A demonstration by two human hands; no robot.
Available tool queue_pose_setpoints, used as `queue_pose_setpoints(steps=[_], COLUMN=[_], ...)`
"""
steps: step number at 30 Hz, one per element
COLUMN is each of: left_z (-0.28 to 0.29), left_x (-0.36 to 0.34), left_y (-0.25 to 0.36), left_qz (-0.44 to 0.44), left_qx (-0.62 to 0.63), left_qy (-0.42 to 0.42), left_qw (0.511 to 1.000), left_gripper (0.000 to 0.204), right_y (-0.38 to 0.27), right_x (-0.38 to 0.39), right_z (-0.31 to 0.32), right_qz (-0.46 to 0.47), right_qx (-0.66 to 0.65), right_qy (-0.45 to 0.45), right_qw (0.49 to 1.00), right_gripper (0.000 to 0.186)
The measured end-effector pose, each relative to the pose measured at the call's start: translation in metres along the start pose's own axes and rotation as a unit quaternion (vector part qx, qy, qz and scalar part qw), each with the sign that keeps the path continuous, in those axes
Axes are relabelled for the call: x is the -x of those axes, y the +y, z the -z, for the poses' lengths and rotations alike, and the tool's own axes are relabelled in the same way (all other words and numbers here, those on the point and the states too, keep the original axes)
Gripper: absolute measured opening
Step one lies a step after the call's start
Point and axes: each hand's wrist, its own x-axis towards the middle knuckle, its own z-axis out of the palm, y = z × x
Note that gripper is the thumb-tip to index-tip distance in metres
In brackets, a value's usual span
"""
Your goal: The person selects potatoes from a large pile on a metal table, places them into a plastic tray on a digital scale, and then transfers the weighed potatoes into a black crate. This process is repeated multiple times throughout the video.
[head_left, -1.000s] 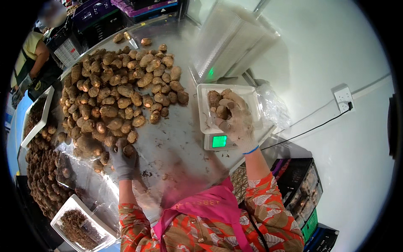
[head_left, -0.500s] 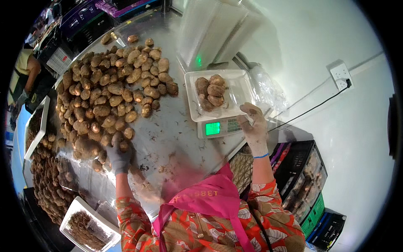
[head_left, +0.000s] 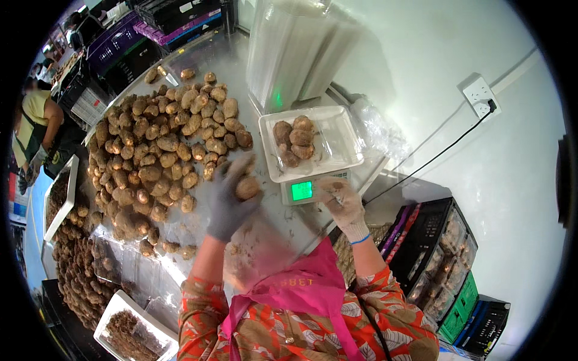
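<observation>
My left hand (head_left: 229, 201), in a grey glove, has its fingers wrapped round a brown taro (head_left: 247, 188). Another taro, blurred, shows at its fingertips. The hand is at the right edge of a big heap of taros (head_left: 165, 144) on the metal table. My right hand (head_left: 344, 207), in a soiled whitish glove, hovers at the front of a digital scale (head_left: 288, 194) with a lit green display. Its fingers are loosely bent and apart, with nothing visible in them. On the scale rests a white tray (head_left: 340, 153) holding several taros (head_left: 301, 138).
Clear plastic containers (head_left: 280, 57) stand stacked behind the scale, beside crumpled clear film (head_left: 382, 132). A black cord (head_left: 433, 159) runs to a wall socket (head_left: 480, 96). Dark crates (head_left: 421, 253) sit low on the right. White bins (head_left: 129, 334) and another person (head_left: 42, 117) are at left.
My left hand has come up and right from the heap's lower edge, carrying taro. My right hand has moved down and left from the tray's corner to the scale's front.
</observation>
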Motion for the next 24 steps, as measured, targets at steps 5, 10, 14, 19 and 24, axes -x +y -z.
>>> queue_pose_setpoints(steps=[5, 10, 14, 19, 24], left_z=[-0.052, -0.094, -0.116, -0.106, -0.067], left_x=[-0.065, -0.094, -0.087, -0.068, -0.062], left_y=[0.046, 0.058, 0.042, 0.036, 0.043], left_qz=[-0.032, 0.007, -0.042, -0.067, 0.169], left_qx=[-0.086, -0.168, -0.166, -0.068, 0.214], left_qy=[-0.134, -0.211, -0.164, -0.041, 0.027], left_qw=[0.987, 0.963, 0.971, 0.995, 0.962], left_gripper=[0.066, 0.064, 0.06, 0.053, 0.035], right_y=[0.007, 0.03, 0.036, 0.033, 0.029], right_x=[0.011, 0.03, 0.036, 0.037, 0.038], right_z=[0.02, 0.025, 0.029, 0.035, 0.044], right_qz=[-0.158, -0.155, -0.163, -0.171, -0.149], right_qx=[-0.046, -0.066, -0.056, -0.053, -0.04], right_qy=[0.037, 0.067, 0.069, 0.009, -0.002], right_qw=[0.986, 0.983, 0.983, 0.984, 0.988], right_gripper=[0.02, 0.02, 0.021, 0.026, 0.023])
